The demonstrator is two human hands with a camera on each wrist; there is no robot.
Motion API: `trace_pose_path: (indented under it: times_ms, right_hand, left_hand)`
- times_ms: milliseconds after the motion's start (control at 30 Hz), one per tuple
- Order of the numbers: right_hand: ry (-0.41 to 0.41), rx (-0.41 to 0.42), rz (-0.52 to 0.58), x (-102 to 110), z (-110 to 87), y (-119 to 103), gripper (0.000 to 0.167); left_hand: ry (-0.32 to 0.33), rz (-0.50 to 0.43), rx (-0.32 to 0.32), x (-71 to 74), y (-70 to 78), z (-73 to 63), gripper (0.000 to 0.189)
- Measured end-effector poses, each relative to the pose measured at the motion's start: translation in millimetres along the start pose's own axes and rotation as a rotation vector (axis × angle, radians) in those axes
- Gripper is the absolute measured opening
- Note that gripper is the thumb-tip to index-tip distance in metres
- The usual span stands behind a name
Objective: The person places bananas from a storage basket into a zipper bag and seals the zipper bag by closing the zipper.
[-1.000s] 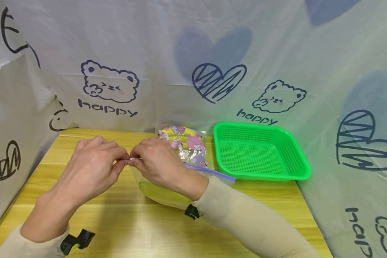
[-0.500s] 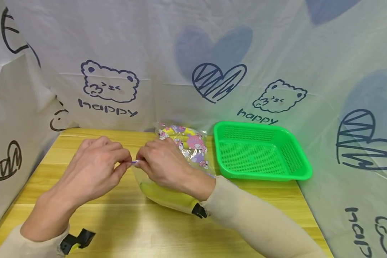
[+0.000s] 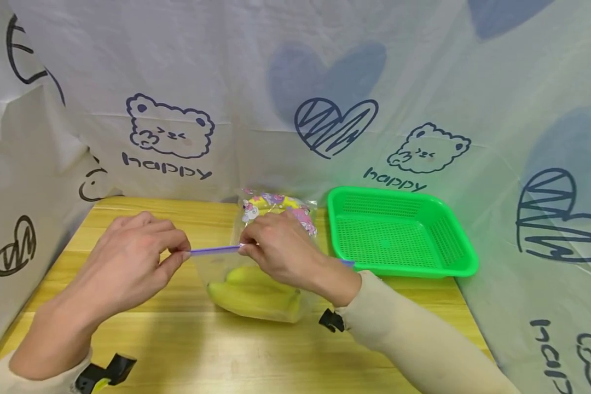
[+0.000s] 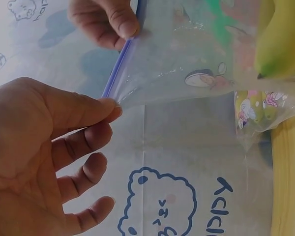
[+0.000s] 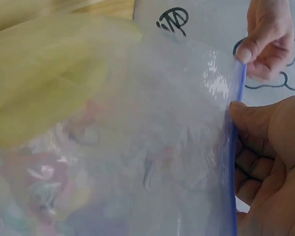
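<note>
A clear zip bag (image 3: 209, 273) with a purple zip strip (image 3: 214, 250) stands over the table, bananas (image 3: 253, 301) inside it. My left hand (image 3: 133, 262) pinches the strip's left end between thumb and forefinger; in the left wrist view its other fingers (image 4: 83, 177) are loosely bent, off the bag. Farther right along the same strip, my right hand (image 3: 285, 254) pinches the zip with thumb and forefinger. The right wrist view shows the strip (image 5: 233, 162) running on past that right thumb (image 5: 250, 118). Part of the bag's right side is hidden behind my right hand and forearm.
Behind the zip bag lies another clear bag (image 3: 302, 216) printed with pink and purple figures, yellow things inside. A green plastic basket (image 3: 399, 270) stands at the back right of the wooden table (image 3: 246, 355). White printed cloth (image 3: 256, 109) encloses the back and sides.
My right hand has slid rightward along the zip strip, away from my left hand. More of the purple strip and the bananas now shows. The left hand has shifted slightly left, still pinching.
</note>
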State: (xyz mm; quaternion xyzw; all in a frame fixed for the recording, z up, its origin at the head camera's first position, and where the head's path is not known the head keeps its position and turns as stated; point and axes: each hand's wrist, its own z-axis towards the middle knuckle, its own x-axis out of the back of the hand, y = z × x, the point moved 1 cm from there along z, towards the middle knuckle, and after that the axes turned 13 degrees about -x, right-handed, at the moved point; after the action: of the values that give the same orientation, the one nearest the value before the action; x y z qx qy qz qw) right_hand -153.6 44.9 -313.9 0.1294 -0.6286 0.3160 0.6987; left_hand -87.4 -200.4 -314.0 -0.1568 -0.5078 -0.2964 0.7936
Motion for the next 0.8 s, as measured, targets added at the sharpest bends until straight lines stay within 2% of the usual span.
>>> trace_pose_path:
  times_ms: [267, 400, 500, 667, 800]
  right_hand:
    - [0.0, -0.004, 0.057, 1.4, -2.0, 11.9, 0.013]
    - [0.025, 0.005, 0.061, -0.5, -0.8, 14.6, 0.012]
    - [0.032, 0.009, 0.064, -2.2, -1.1, 15.7, 0.011]
    - [0.049, 0.035, 0.065, -4.4, -2.0, 15.7, 0.011]
    - [0.064, 0.06, 0.058, -5.3, -2.2, 16.2, 0.01]
  left_hand:
    - [-0.057, -0.068, 0.086, -2.0, 0.1, 2.6, 0.006]
    - [-0.055, -0.1, 0.119, -4.9, 1.3, 4.7, 0.003]
    - [-0.01, -0.101, 0.097, -9.3, 3.1, 5.9, 0.004]
    - [0.091, -0.063, 0.008, -15.6, 4.0, 5.9, 0.007]
    - [0.103, -0.02, -0.022, -17.5, 2.5, 4.7, 0.011]
